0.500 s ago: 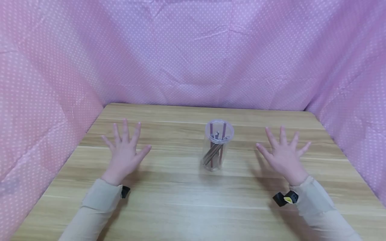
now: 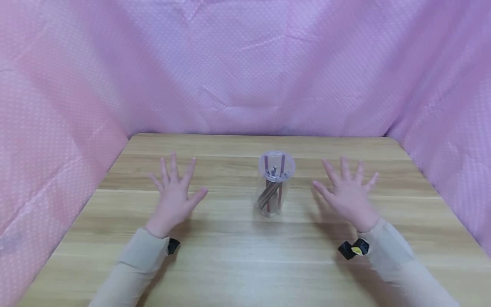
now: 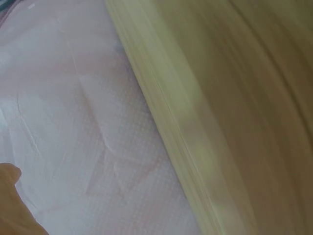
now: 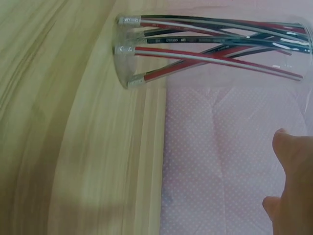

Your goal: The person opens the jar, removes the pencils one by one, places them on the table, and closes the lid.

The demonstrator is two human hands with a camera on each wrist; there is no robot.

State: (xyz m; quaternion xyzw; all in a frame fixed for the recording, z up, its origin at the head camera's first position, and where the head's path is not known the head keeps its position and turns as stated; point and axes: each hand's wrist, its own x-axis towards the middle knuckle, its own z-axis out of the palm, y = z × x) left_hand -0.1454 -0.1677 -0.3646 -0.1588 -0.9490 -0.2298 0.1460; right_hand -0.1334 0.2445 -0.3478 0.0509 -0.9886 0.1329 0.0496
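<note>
A clear plastic jar (image 2: 278,180) stands upright between the hands, a little right of the table's middle. Inside it lean several pencils (image 2: 270,194), striped red, black and silver in the right wrist view, with silvery metal ends at the base. My left hand (image 2: 174,202), fingers spread wide, hovers to the left of the jar and holds nothing. On the other side, closer to the jar, my right hand (image 2: 350,198) is spread the same way, palm down and apart from it. Whether a lid covers the jar, I cannot tell.
The wood-grain table (image 2: 215,264) has rounded far corners. Pink dotted cloth (image 2: 245,76) hangs behind it and along both sides. Each wrist wears a small black device, such as the right wrist camera (image 2: 347,250) below the sleeve's cuff.
Both hands appear shifted in the head view: the left one rightward, the right one leftward, so they are nearer each other. The jar stays put, and both hands remain spread.
</note>
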